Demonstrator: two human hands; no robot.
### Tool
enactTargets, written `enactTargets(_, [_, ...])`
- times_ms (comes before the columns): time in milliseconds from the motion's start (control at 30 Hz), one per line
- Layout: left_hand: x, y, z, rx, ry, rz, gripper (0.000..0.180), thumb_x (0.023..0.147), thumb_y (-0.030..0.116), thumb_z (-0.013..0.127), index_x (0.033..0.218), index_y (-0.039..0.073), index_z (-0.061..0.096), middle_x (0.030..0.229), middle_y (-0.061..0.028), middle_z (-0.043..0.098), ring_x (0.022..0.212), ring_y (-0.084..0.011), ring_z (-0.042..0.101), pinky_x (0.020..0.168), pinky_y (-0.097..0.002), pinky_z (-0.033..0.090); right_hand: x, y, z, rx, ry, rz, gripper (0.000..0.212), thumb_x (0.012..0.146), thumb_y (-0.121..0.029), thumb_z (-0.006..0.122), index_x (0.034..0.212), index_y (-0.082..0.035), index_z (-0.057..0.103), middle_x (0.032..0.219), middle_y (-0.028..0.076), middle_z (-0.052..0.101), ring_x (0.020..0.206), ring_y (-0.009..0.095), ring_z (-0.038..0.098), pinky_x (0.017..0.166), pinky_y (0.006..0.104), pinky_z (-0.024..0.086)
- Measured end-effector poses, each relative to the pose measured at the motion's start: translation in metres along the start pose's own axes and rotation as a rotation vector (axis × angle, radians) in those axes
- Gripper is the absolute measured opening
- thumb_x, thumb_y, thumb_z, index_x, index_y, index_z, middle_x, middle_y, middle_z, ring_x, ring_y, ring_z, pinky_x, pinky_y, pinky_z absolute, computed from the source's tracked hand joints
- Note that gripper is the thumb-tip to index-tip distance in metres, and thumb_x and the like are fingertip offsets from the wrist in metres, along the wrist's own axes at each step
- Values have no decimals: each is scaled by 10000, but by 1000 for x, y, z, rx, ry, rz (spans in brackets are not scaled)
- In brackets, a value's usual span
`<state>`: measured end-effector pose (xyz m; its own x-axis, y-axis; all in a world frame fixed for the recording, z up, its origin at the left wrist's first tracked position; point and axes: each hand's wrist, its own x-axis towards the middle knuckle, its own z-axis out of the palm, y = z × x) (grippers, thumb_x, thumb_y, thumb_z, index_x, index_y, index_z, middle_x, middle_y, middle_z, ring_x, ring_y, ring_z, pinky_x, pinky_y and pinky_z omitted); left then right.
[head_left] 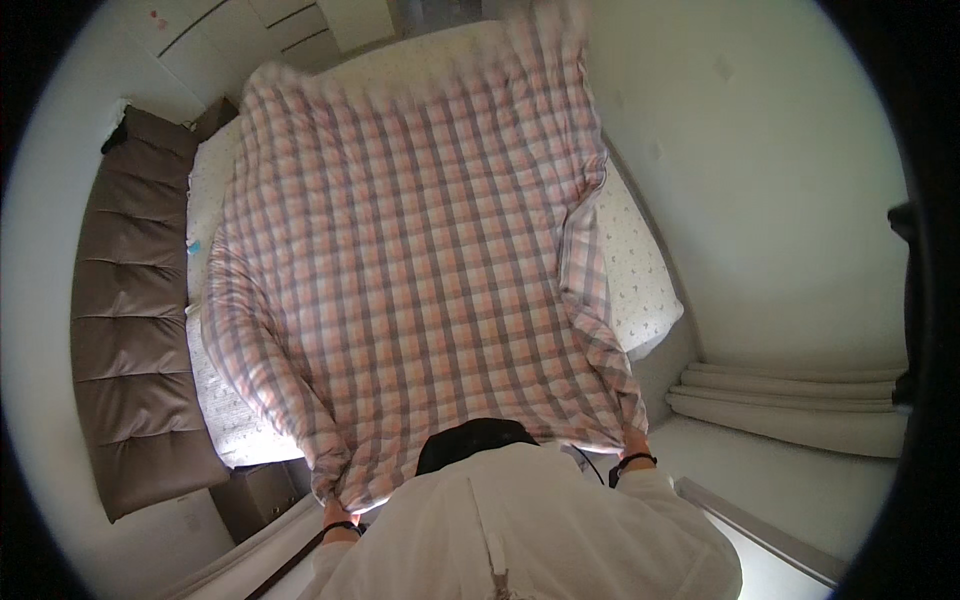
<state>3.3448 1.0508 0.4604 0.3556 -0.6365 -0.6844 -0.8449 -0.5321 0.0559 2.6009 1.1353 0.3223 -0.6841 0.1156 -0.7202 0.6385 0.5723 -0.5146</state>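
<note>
A pink, grey and white plaid quilt spreads over the bed, its far edge raised and blurred by motion. At the quilt's near left corner my left hand is closed on the cloth, which covers most of the fingers. My right hand grips the near right corner, its fingers partly hidden in the folds. Between the two hands the near edge hangs close to my body. Along both sides the quilt is bunched into folds. Beneath it lies a pale patterned sheet on the mattress, showing at the left, right and far edges.
A brown padded headboard runs along the left side of the bed. A dark bedside cabinet stands at its near end. White wardrobe fronts are at the far left. To the right are a pale wall and a gathered curtain.
</note>
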Motion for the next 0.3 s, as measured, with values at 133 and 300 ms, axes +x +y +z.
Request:
enactTargets(133, [45, -14, 16, -550, -56, -185, 690, 665, 273, 794, 1234, 14, 502, 1170, -202, 613, 1101, -356, 573, 885, -470, 492, 27, 7, -6, 111, -14, 60, 371, 822, -329, 711, 1107, -105, 632, 836, 67, 664, 702, 229, 624, 578, 424, 488])
enactTargets(300, [68, -11, 39, -1804, -175, -368, 513, 1001, 409, 283, 1363, 100, 473, 1314, -113, 561, 1121, -274, 572, 953, -500, 479, 55, 27, -24, -41, -28, 140, 409, 846, -371, 707, 1153, -115, 624, 965, 59, 683, 824, 181, 653, 659, 384, 529])
